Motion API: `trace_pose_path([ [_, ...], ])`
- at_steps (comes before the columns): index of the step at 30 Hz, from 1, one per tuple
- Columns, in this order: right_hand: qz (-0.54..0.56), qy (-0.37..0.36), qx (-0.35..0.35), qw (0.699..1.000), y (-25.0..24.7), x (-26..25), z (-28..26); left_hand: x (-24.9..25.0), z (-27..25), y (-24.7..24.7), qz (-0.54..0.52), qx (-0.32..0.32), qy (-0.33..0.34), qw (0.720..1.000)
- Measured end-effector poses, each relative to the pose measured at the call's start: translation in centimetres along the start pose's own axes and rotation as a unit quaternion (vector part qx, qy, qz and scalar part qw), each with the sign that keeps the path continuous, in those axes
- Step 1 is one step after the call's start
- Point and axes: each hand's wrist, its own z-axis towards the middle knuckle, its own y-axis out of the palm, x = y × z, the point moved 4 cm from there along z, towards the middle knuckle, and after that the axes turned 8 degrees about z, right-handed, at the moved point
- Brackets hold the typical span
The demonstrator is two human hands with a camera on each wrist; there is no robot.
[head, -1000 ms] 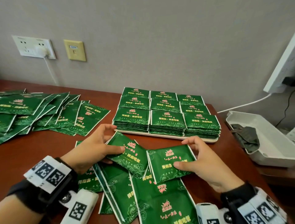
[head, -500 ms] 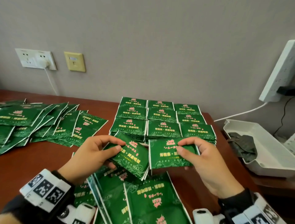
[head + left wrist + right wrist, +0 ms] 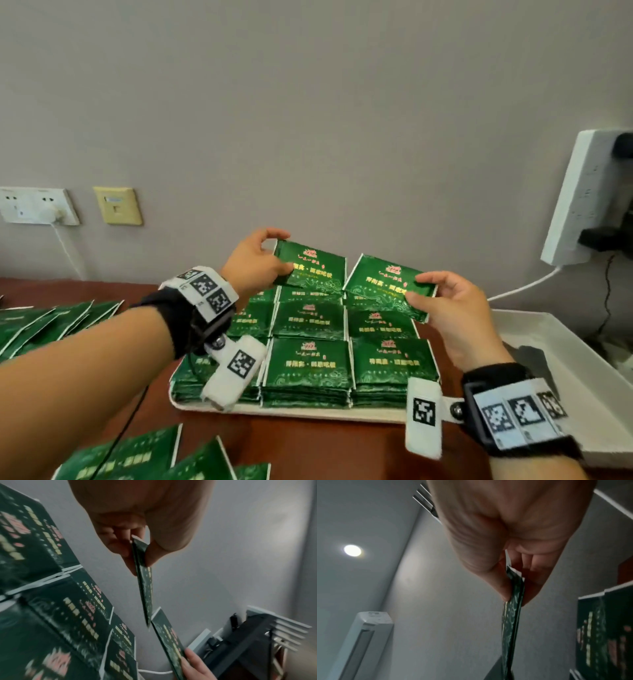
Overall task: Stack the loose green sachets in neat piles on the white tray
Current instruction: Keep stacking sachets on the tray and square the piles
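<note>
While both hands hang above the far row of piles, each pinches one green sachet by a short edge. Left hand (image 3: 255, 263): thumb and fingers clamped on the left end of the left sachet (image 3: 313, 269), which extends rightward from it, tilted, over the back of the white tray (image 3: 291, 411). Right hand (image 3: 452, 308): thumb over, fingers under the right end of the right sachet (image 3: 383, 286), which extends leftward. Near corners of the two sachets almost meet. Stacked piles (image 3: 308, 363) fill the tray below. Loose sachets (image 3: 51, 325) lie spread on the wooden table (image 3: 308, 445), left and front.
</note>
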Motion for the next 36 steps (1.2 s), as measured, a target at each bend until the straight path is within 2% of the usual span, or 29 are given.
trace_pose_path([
  [3,-0.024,0.000,0.003,1.000,-1.5,0.7,1.7,0.4,3.7,2.6,0.031,-0.037,-0.021,0.999],
  [7,-0.072,0.039,-0.033,0.996,-2.6,3.1,3.6,0.6,7.5,6.5,0.082,-0.085,-0.026,0.993],
  [11,-0.124,0.024,-0.011,0.992,-3.0,3.9,4.2,0.3,10.1,9.5,0.106,-0.162,-0.045,0.980],
  [15,-0.206,-0.012,-0.009,0.979,-2.6,4.1,4.0,-0.3,11.0,11.7,0.156,-0.225,-0.048,0.961],
  [20,-0.300,-0.027,-0.025,0.953,-2.2,4.4,3.9,-0.6,10.7,12.8,0.285,-0.256,0.004,0.924],
  [23,-0.315,-0.018,-0.028,0.948,-2.1,4.6,4.0,-0.2,10.2,13.2,0.325,-0.253,0.032,0.911],
  [27,-0.340,-0.028,-0.041,0.939,-1.6,4.8,3.8,-0.2,9.9,13.5,0.376,-0.215,0.073,0.898],
  [31,-0.360,-0.031,-0.052,0.931,-1.4,4.8,3.7,0.2,9.6,13.7,0.436,-0.181,0.125,0.873],
  [36,-0.381,-0.032,-0.065,0.922,-1.3,4.5,3.6,0.8,9.1,14.4,0.488,-0.184,0.153,0.839],
])
